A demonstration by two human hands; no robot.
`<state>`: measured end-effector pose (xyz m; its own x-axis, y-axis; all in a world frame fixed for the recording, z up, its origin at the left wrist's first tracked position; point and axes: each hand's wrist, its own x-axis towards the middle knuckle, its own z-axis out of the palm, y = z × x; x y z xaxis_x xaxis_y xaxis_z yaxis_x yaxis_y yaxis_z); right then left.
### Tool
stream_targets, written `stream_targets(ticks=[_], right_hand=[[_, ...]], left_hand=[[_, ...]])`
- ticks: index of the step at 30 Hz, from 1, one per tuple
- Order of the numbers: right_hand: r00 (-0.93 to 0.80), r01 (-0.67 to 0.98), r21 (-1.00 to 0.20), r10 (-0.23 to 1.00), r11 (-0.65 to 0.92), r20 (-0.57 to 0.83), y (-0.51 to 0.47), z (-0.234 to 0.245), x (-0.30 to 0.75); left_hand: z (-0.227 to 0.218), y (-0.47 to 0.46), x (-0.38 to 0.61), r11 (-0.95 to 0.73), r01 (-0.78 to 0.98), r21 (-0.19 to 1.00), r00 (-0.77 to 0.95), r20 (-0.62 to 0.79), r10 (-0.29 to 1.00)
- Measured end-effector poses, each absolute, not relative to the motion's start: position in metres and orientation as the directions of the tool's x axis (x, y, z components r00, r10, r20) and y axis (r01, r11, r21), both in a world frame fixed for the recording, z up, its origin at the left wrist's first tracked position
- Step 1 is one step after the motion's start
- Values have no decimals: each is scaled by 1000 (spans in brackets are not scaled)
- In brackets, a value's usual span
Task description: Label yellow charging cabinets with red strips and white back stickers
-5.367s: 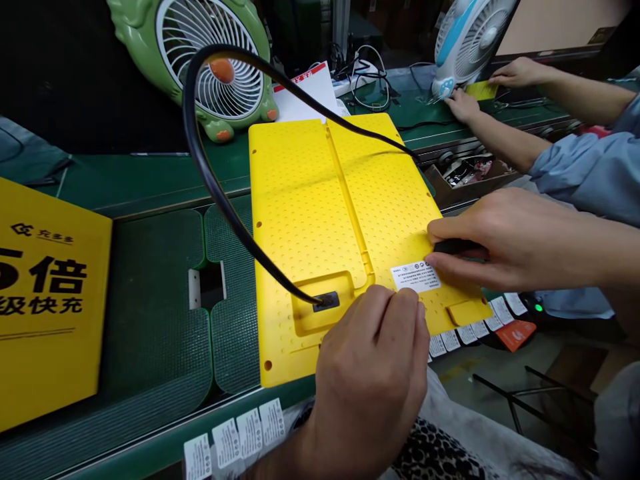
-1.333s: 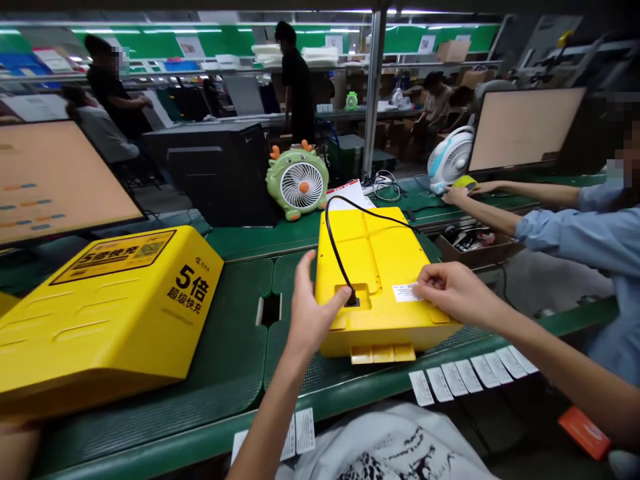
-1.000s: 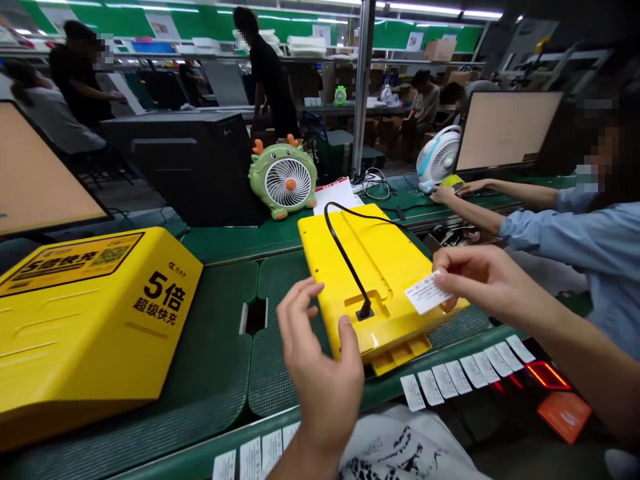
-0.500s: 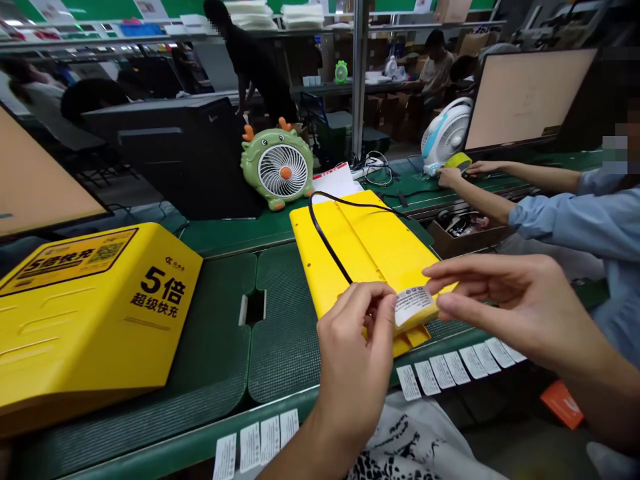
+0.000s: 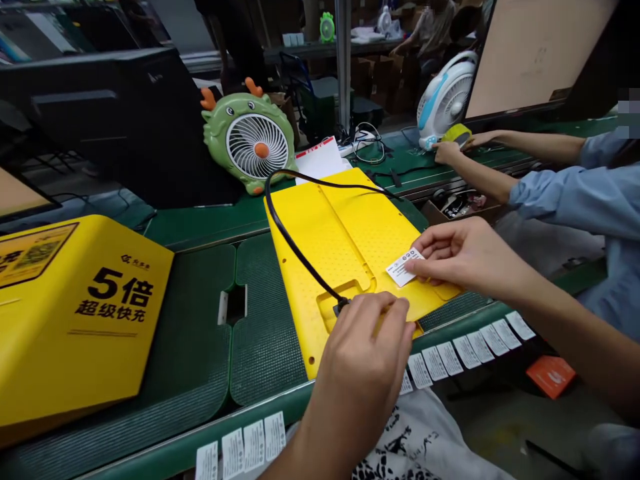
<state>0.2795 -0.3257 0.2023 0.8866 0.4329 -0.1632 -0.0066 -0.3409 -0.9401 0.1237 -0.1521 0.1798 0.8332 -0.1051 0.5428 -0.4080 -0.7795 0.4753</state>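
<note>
A yellow plastic panel [image 5: 320,220] lies face down on the green line in front of me, with a recess near its front edge. From that recess a black cable [image 5: 303,257] arches up and back over the panel. My right hand [image 5: 455,257] pinches a small white printed label [image 5: 399,270] between thumb and fingers, just above the panel's right part. My left hand [image 5: 367,340] is over the front edge, by the recess and the cable's end. Its fingers are curled, and whatever is under them is hidden.
More white labels [image 5: 465,352] hang along the bench edge [image 5: 295,400]. At left stands a yellow casing [image 5: 115,313]. Behind the panel are a green cartoon fan [image 5: 250,143] and a white paper [image 5: 323,159]. To the right, a co-worker's hands [image 5: 450,150] hold yellow tape by a white-blue fan [image 5: 445,100].
My left hand has let go of the label and moved down to the panel's front edge. The right hand has carried the label slightly up and left. The view has shifted.
</note>
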Motion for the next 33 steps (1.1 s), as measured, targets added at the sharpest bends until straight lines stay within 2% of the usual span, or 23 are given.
stream_targets(ticks=[5, 9, 19, 33], right_hand=[[906, 8, -953, 406, -302, -122, -322, 197, 267], [920, 3, -960, 378, -280, -107, -326, 196, 262], [928, 25, -952, 361, -304, -91, -326, 197, 261], [928, 65, -948, 368, -312, -57, -326, 196, 256]], left_hand=[[168, -153, 128, -828, -401, 392, 835, 528, -154], [161, -156, 129, -819, -407, 405, 781, 619, -82], [173, -153, 129, -819, -383, 428, 848, 515, -128], [173, -155, 126, -819, -369, 440, 846, 524, -100]])
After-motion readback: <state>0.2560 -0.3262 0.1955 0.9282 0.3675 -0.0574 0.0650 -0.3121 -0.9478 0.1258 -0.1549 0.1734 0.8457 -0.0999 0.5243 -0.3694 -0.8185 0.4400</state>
